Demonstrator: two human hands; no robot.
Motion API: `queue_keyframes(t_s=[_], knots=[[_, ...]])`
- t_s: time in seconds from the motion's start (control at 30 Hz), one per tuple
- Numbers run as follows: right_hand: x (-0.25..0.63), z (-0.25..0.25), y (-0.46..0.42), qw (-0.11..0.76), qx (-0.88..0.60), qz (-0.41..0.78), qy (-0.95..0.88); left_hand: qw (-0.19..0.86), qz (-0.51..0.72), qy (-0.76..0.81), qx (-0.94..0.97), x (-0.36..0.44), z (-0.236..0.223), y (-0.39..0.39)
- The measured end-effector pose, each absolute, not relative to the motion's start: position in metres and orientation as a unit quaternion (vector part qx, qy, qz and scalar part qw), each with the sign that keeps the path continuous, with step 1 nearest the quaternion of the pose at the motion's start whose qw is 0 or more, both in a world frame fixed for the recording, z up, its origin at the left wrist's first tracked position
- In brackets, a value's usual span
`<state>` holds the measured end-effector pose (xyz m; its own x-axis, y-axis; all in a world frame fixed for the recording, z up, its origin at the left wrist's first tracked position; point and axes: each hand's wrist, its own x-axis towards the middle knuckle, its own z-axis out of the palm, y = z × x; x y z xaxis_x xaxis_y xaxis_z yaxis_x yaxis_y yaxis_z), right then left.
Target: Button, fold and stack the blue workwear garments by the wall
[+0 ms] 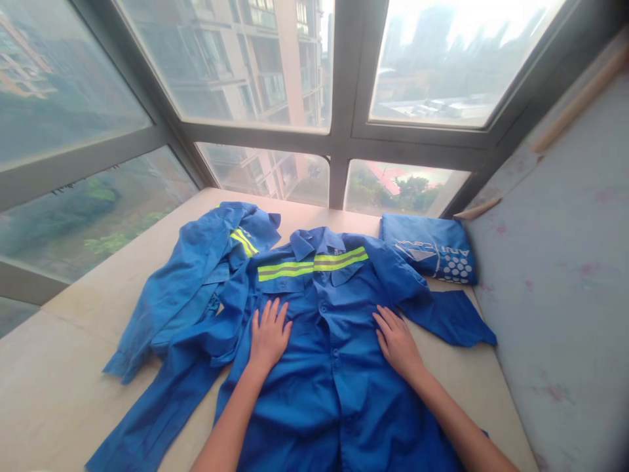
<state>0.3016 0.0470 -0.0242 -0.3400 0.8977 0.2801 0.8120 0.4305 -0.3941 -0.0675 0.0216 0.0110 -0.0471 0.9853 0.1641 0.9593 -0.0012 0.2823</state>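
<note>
A blue work shirt [334, 367] with yellow-green reflective stripes across the chest lies front up and buttoned on a pale window ledge [78, 328]. My left hand [268, 335] rests flat on the shirt's left front, fingers stretched out. My right hand [397, 342] lies flat on the right front, fingers together and extended. Neither hand holds anything. One sleeve runs down to the lower left, the other spreads out to the right.
A second blue garment [196, 275] with a reflective stripe lies crumpled to the left, partly under the shirt. A folded blue bag with white print [430, 252] sits at the back right. Large windows [246, 59] rise behind the ledge; a pale wall [565, 275] stands at right.
</note>
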Motion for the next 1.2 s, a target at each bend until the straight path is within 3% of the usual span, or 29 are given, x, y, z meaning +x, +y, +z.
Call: queue_keyframes(t_s=[0.13,0.4,0.73,0.87,1.03,1.2], knots=[[0.321,-0.028,0.025,0.182,-0.560,0.034,-0.807,-0.015,0.102,0.714,0.693,-0.092,0.005,0.003],[0.329,-0.035,0.017,0.203,-0.586,0.002,-0.785,-0.028,0.071,0.708,0.702,-0.094,0.008,0.017],[0.297,-0.017,0.045,0.155,-0.682,-0.025,-0.714,-0.039,0.036,0.718,0.694,-0.062,0.046,0.093],[0.272,-0.004,0.046,0.181,-0.624,-0.001,-0.760,-0.041,0.044,0.696,0.715,-0.023,0.044,0.076],[0.224,-0.003,0.017,0.175,-0.520,0.067,-0.833,-0.004,0.066,0.647,0.760,0.027,0.010,0.009],[0.203,-0.012,-0.013,0.157,-0.474,0.102,-0.860,0.018,0.069,0.609,0.790,0.029,-0.002,-0.014]])
